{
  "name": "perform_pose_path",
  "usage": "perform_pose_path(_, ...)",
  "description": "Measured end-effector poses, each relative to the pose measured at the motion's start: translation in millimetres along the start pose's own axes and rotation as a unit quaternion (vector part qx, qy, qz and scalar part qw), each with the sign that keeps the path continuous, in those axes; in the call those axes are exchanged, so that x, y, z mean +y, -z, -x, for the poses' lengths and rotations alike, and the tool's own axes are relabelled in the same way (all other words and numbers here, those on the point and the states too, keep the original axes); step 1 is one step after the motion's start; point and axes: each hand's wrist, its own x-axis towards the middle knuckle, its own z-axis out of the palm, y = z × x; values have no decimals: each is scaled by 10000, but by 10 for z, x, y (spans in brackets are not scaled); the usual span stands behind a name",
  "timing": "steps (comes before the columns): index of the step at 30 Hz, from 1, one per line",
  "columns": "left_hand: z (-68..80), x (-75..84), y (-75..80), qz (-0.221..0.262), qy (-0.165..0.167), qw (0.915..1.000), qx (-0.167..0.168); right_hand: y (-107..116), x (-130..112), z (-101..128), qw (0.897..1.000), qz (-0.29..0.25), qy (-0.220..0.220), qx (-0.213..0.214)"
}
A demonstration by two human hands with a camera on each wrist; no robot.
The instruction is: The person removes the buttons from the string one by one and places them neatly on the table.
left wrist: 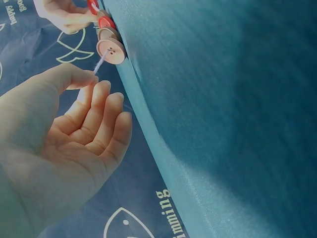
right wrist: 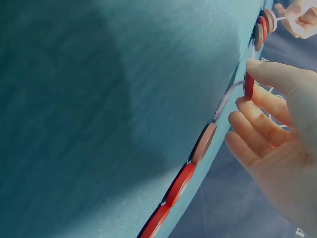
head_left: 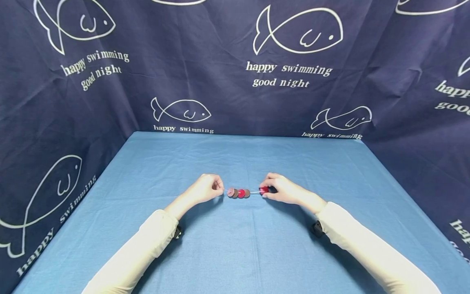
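My left hand (head_left: 207, 188) pinches the end of a thin pale cord (left wrist: 100, 64) between thumb and forefinger, its other fingers loosely bent. Beside it, several round buttons are strung close together on the cord: a pink one (left wrist: 111, 51) with small holes at the end, brown ones and a red one (head_left: 241, 193). After a short bare stretch of cord, my right hand (head_left: 284, 190) holds another red button (right wrist: 248, 85) on edge between thumb and fingers. Past that button the cord curves down to more strung buttons, a pinkish-brown one (right wrist: 204, 144) and red ones (right wrist: 181, 184), hidden in the head view.
A blue cloth (head_left: 227, 245) covers the table beneath both hands. Dark blue curtains (head_left: 227, 61) printed with white fish and lettering hang behind the table and along its sides. Dark wrist devices (head_left: 318, 228) show below the pale sleeves.
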Motion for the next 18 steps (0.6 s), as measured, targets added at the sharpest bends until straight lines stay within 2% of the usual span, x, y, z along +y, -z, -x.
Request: perform_pose_path(18,-8,-4,2,-76,-54,9999,-49,60,31,85,9997,27,92,224)
